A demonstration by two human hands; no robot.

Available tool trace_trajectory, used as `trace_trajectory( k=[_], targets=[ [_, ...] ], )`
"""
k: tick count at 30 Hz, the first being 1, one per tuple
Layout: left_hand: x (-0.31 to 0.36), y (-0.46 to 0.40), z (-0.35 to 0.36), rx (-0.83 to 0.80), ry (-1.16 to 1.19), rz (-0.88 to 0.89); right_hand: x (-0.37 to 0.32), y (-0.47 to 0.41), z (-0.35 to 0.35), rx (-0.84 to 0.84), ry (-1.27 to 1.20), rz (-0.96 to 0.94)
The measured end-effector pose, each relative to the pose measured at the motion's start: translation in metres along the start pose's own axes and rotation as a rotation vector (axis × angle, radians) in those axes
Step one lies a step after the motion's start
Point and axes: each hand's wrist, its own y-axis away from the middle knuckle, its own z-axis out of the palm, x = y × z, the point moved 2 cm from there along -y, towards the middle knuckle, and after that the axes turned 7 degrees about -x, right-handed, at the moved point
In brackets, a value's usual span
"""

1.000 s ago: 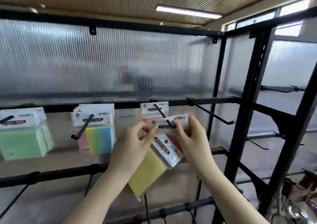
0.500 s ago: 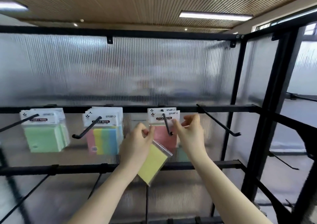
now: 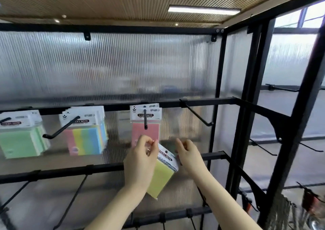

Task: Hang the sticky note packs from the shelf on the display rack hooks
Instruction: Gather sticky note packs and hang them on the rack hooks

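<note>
Both hands are raised in front of a black display rack (image 3: 226, 103) backed by ribbed translucent panels. The left hand (image 3: 140, 161) grips a yellow sticky note pack (image 3: 162, 177) by its printed header, tilted so the pad hangs down and to the left, below the hanging packs and level with the lower crossbar. The right hand (image 3: 189, 156) sits just beside the pack's upper right edge with fingers loosely curled; whether it actually pinches the header or only hovers at it is hard to tell, as the fingertips are blurred.

Four hooks show along the upper crossbar. The far-left hook (image 3: 5, 119) carries a stack of green packs (image 3: 19, 141). The second hook (image 3: 60, 129) carries a stack of multicolour striped packs (image 3: 88, 140). The third hook (image 3: 145, 118), straight above the hands, carries pink packs (image 3: 146, 124); two headers seem to be there, one behind the other. The fourth hook (image 3: 197, 114), to the right, is bare. Exact counts in the two left stacks cannot be read. More bare hooks project from the lower crossbars and from the frame section on the right.
</note>
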Motion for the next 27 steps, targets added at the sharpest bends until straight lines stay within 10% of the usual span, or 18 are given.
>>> trace_trajectory(
  k=[5, 13, 27],
  targets=[
    [0.04, 0.012, 0.003, 0.076, 0.252, 0.169, -0.006, 0.043, -0.02, -0.066, -0.321, 0.039],
    [0.104, 0.011, -0.004, 0.137, 0.53, 0.368, -0.051, 0.098, -0.06, 0.192, -0.419, -0.463],
    [0.114, -0.008, 0.012, -0.108, 0.71, 0.113, -0.062, 0.074, -0.087, 0.359, -0.205, -0.516]
  ],
)
